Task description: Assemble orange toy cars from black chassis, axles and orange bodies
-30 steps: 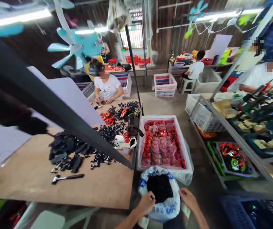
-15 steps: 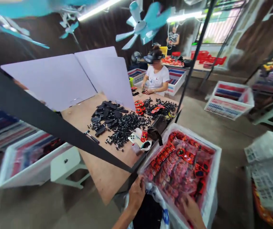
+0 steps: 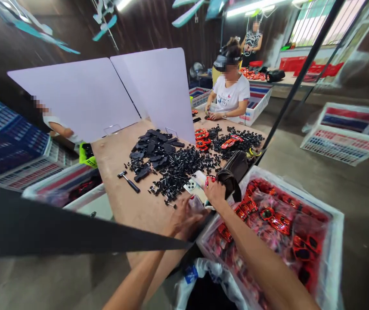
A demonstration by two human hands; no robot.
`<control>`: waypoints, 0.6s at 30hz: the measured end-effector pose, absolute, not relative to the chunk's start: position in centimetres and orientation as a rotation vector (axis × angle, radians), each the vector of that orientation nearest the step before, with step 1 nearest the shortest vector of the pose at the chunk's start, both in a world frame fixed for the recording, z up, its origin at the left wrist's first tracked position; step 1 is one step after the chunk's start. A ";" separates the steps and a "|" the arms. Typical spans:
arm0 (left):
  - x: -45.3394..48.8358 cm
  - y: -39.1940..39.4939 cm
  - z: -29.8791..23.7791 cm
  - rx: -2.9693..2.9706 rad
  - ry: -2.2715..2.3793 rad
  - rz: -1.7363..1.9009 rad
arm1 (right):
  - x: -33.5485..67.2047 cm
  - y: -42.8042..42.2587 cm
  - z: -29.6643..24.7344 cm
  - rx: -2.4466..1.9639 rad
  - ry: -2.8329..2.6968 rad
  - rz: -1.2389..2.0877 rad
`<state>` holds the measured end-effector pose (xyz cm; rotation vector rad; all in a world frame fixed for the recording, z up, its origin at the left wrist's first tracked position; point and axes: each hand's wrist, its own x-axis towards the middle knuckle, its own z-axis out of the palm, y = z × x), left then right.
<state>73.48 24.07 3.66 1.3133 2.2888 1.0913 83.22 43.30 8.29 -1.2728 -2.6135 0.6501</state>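
Observation:
Over the near right part of the table, my right hand [image 3: 215,192] has its fingers curled on a small red toy car [image 3: 209,180]. Beneath and beside it lies a white phone [image 3: 191,186] with a cluster of round lenses. My left hand [image 3: 180,218], somewhat blurred, is stretched out by the table's right edge with nothing visible in it. Its fingertips are close to a small clear box [image 3: 197,204]; whether they touch it I cannot tell. A black bag [image 3: 231,176] sits just right of my right hand.
Wheel axles [image 3: 184,170] and flat black parts [image 3: 153,148] are heaped on the table [image 3: 119,155], with a hammer [image 3: 128,181] to their left. A white crate [image 3: 336,241] of red toy cars stands at right. A dark post [image 3: 84,226] crosses in front. A co-worker [image 3: 231,94] sits opposite.
Both my hands have moved up and forward, from the lined bin and the crate to the table. My right hand has closed on the red toy car by the phone. The view has shifted.

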 end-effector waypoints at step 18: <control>73.9 31.4 0.0 1.257 2.314 1.318 | 86.7 47.3 6.0 -0.880 -2.863 0.718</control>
